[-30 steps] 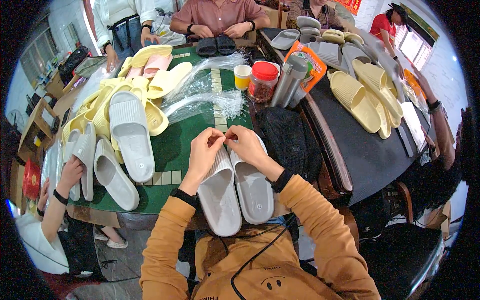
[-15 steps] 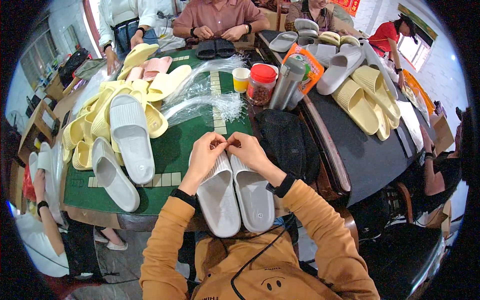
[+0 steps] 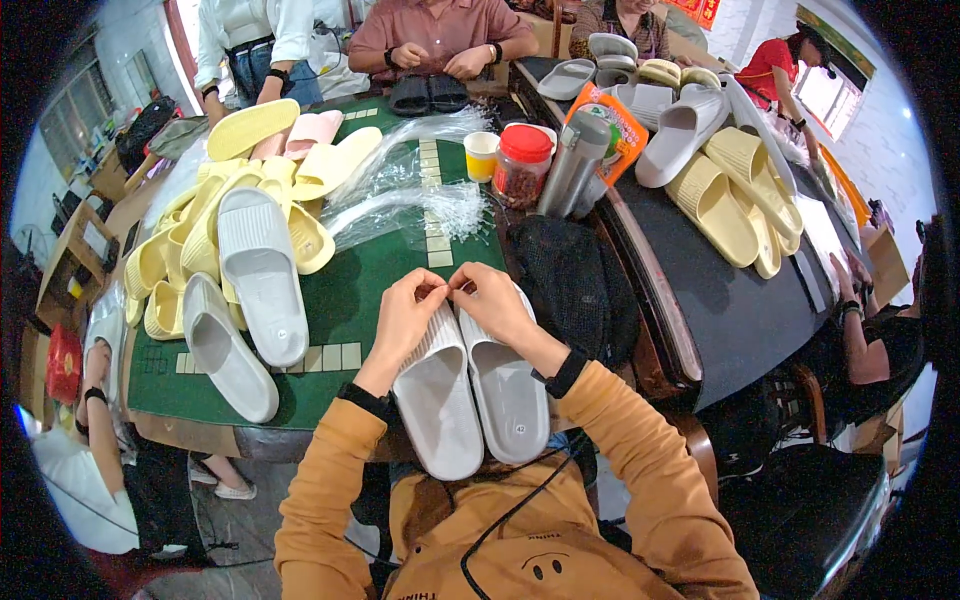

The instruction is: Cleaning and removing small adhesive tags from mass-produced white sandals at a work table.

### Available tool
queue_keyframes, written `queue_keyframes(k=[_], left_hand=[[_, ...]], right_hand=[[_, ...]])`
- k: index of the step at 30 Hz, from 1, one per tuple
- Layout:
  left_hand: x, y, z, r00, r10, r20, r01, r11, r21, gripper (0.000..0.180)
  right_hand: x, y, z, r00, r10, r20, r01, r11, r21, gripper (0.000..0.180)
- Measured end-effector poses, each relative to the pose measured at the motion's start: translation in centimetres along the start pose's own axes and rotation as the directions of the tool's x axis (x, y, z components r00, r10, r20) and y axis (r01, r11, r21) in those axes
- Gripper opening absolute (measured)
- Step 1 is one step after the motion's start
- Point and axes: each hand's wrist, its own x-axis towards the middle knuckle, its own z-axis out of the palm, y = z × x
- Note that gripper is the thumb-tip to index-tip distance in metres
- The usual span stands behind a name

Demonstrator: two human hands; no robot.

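Observation:
A pair of grey slide slippers, the left one (image 3: 440, 415) and the right one (image 3: 512, 405), lies side by side at the near table edge, toes pointing away from me. My left hand (image 3: 403, 325) is above the left slipper's ribbed strap, thumb and forefinger pinched. My right hand (image 3: 500, 310) pinches in the same way over the right slipper's strap. The fingertips of both hands meet between the toes; whatever they grip is too small to make out. To the left, two loose grey slippers (image 3: 262, 285) rest against a heap of pale yellow slippers (image 3: 205, 235).
Bundles of clear plastic strands (image 3: 460, 212) lie beyond my hands. A paper cup (image 3: 481, 160), a red-lidded jar (image 3: 521, 172), a steel flask (image 3: 572, 165) and a black mesh bag (image 3: 570, 290) stand to the right. More slippers (image 3: 715, 205) cover the dark neighbouring table. Several people work around.
My hands stay pinched together, shifting very slightly left. Across the table, a person has turned a yellow slipper sole up on the heap. The person at left has moved the grey slippers out of sight.

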Motion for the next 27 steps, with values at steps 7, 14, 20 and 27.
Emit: queue_keyframes(k=[7,14,20,27], left_hand=[[-0.3,0.1,-0.4,0.998,-0.057,0.033,0.057,0.998,-0.017,0.011],[-0.5,0.8,-0.2,0.999,-0.035,0.031,0.035,0.999,0.021,0.01],[-0.7,1.1,0.2,0.997,0.008,-0.075,-0.008,1.0,0.007,0.008],[-0.7,1.2,0.0,0.997,-0.005,-0.082,0.001,0.999,-0.042,0.006]], right_hand=[[-0.1,-0.5,-0.2,0.999,0.011,0.035,-0.012,0.999,0.038,0.01],[-0.1,-0.4,-0.4,0.999,0.004,0.037,-0.005,1.0,0.008,0.011],[-0.2,-0.3,-0.3,1.0,-0.007,0.027,0.006,1.0,0.029,0.011],[-0.3,-0.5,-0.3,0.999,0.023,-0.03,-0.022,0.999,0.033,0.009]])
